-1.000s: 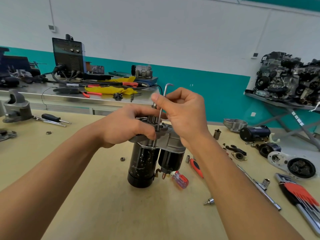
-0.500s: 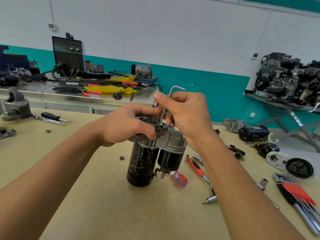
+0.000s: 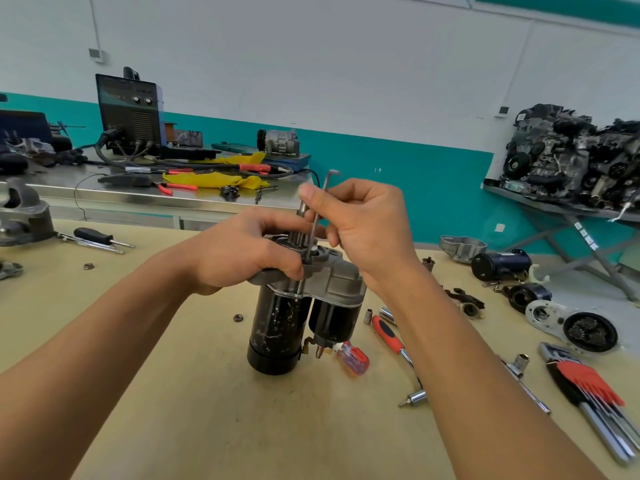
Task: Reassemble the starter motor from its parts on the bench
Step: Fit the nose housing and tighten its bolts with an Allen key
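While upright, hex key (image 3: 313, 233) between fingers (image 3: 341, 192)

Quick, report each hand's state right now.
Left hand: closed, gripping the top of the starter motor.
Right hand: closed, pinching the hex key that stands in the motor's housing.

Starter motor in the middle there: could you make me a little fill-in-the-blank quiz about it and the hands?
The starter motor stands ____ on the bench. The right hand pinches an L-shaped ____. The left hand grips the motor's ____ end.
Missing: upright; hex key; top.
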A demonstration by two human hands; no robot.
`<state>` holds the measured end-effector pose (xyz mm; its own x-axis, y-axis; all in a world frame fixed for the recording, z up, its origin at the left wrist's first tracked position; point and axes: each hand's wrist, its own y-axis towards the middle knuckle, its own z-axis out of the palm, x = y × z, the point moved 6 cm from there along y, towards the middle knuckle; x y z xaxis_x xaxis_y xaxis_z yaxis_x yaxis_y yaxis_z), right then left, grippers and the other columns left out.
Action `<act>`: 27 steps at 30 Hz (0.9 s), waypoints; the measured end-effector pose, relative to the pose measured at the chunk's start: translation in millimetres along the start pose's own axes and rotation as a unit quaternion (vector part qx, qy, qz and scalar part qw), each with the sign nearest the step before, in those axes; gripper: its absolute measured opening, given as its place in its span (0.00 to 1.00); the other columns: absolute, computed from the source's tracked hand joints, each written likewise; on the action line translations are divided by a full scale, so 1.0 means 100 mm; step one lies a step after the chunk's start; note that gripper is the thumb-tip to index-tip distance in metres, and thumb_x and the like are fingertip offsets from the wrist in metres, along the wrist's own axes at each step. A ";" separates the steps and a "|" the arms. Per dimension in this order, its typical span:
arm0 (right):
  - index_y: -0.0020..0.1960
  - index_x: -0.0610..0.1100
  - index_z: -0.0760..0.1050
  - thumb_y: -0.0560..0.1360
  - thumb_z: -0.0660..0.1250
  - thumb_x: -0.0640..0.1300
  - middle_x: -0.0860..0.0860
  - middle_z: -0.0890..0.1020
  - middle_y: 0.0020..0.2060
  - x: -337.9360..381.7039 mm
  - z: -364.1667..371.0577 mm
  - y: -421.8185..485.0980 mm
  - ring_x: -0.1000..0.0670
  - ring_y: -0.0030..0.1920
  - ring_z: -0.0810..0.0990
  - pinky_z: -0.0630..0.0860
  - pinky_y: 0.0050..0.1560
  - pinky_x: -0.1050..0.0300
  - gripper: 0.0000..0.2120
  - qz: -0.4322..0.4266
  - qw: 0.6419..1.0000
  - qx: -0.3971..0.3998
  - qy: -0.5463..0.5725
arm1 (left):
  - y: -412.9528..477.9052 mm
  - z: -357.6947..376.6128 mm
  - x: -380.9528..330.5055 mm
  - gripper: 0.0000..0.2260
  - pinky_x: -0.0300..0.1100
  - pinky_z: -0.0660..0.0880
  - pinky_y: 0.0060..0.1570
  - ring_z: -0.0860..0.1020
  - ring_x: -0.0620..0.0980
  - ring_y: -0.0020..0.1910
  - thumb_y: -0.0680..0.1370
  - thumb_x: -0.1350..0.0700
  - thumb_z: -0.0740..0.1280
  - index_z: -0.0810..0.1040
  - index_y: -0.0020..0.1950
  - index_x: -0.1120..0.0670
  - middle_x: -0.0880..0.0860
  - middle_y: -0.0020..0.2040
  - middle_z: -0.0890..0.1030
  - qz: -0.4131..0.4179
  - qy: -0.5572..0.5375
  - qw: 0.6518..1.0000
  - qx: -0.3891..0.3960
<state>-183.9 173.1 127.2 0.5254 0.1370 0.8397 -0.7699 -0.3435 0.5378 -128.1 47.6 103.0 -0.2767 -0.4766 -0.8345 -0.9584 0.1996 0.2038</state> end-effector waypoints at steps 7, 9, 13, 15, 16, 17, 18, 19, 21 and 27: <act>0.51 0.45 0.80 0.82 0.63 0.47 0.48 0.87 0.45 -0.02 -0.01 0.02 0.54 0.29 0.75 0.68 0.26 0.66 0.09 0.045 0.990 0.133 0.016 | 0.00 -0.01 0.01 0.21 0.48 0.76 0.47 0.81 0.51 0.45 0.65 0.57 0.72 0.84 0.57 0.48 0.53 0.49 0.82 -0.004 0.005 1.000 -0.015; 0.50 0.45 0.82 0.82 0.64 0.44 0.48 0.87 0.44 -0.01 -0.03 0.01 0.54 0.29 0.75 0.68 0.26 0.65 0.08 0.033 0.990 0.139 0.017 | 0.00 -0.01 0.00 0.21 0.56 0.76 0.46 0.79 0.60 0.45 0.65 0.58 0.72 0.84 0.57 0.48 0.60 0.51 0.82 -0.005 -0.003 1.000 -0.017; 0.37 0.43 0.83 0.74 0.74 0.45 0.37 0.83 0.35 -0.05 0.01 0.00 0.55 0.22 0.70 0.70 0.26 0.63 0.09 -0.003 0.999 0.033 0.029 | -0.01 0.01 -0.01 0.21 0.53 0.76 0.43 0.77 0.56 0.39 0.66 0.59 0.72 0.83 0.59 0.49 0.61 0.45 0.81 0.002 -0.006 1.000 -0.001; 0.36 0.43 0.82 0.72 0.76 0.48 0.38 0.83 0.34 -0.08 0.05 -0.01 0.54 0.21 0.70 0.69 0.25 0.63 0.10 -0.002 0.999 0.010 0.042 | -0.01 0.00 -0.01 0.21 0.47 0.75 0.40 0.77 0.51 0.37 0.66 0.59 0.72 0.83 0.58 0.51 0.59 0.43 0.80 0.005 -0.006 1.000 0.000; 0.38 0.44 0.83 0.73 0.75 0.49 0.42 0.84 0.35 -0.09 0.07 -0.01 0.54 0.22 0.70 0.70 0.25 0.64 0.10 0.003 0.998 0.020 0.053 | -0.01 0.00 -0.01 0.20 0.50 0.75 0.41 0.77 0.54 0.38 0.66 0.59 0.72 0.84 0.57 0.51 0.59 0.45 0.80 0.006 -0.005 1.000 -0.001; 0.40 0.45 0.83 0.75 0.73 0.49 0.45 0.85 0.37 -0.09 0.07 0.00 0.53 0.23 0.72 0.70 0.26 0.65 0.09 0.012 0.997 0.043 0.067 | -0.01 -0.01 -0.01 0.19 0.55 0.76 0.44 0.77 0.59 0.41 0.66 0.59 0.72 0.84 0.56 0.50 0.60 0.47 0.80 0.007 -0.005 1.000 -0.002; 0.43 0.46 0.83 0.77 0.70 0.50 0.47 0.86 0.39 -0.08 0.07 0.00 0.53 0.25 0.73 0.70 0.26 0.67 0.09 0.023 0.994 0.071 0.080 | -0.01 -0.01 -0.01 0.18 0.58 0.76 0.46 0.77 0.61 0.43 0.66 0.59 0.72 0.84 0.55 0.50 0.61 0.49 0.79 0.009 -0.007 1.000 -0.004; 0.46 0.47 0.83 0.79 0.67 0.49 0.47 0.86 0.41 -0.07 0.06 -0.01 0.53 0.27 0.74 0.70 0.26 0.67 0.08 0.030 0.991 0.099 0.081 | -0.01 -0.02 0.00 0.17 0.58 0.76 0.47 0.78 0.60 0.44 0.66 0.59 0.72 0.85 0.54 0.49 0.60 0.49 0.80 0.009 -0.010 1.000 -0.006; 0.49 0.47 0.82 0.81 0.64 0.46 0.42 0.86 0.45 -0.05 0.03 -0.02 0.53 0.30 0.75 0.68 0.26 0.65 0.08 0.021 0.991 0.127 0.047 | -0.01 -0.03 0.01 0.17 0.52 0.75 0.45 0.79 0.54 0.44 0.66 0.58 0.72 0.85 0.53 0.46 0.56 0.47 0.81 0.009 -0.016 1.000 -0.010; 0.37 0.45 0.83 0.74 0.75 0.42 0.45 0.83 0.30 -0.06 0.02 -0.04 0.53 0.21 0.71 0.69 0.23 0.63 0.07 -0.014 0.998 0.015 0.054 | 0.00 -0.01 0.00 0.18 0.44 0.76 0.42 0.79 0.48 0.39 0.67 0.60 0.71 0.83 0.56 0.50 0.52 0.41 0.81 0.021 -0.005 1.000 0.003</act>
<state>-183.8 171.3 119.7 0.5037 0.2458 0.8282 -0.7435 -0.3648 0.5605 -128.4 46.6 104.2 -0.3153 -0.4597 -0.8302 -0.9457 0.2246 0.2348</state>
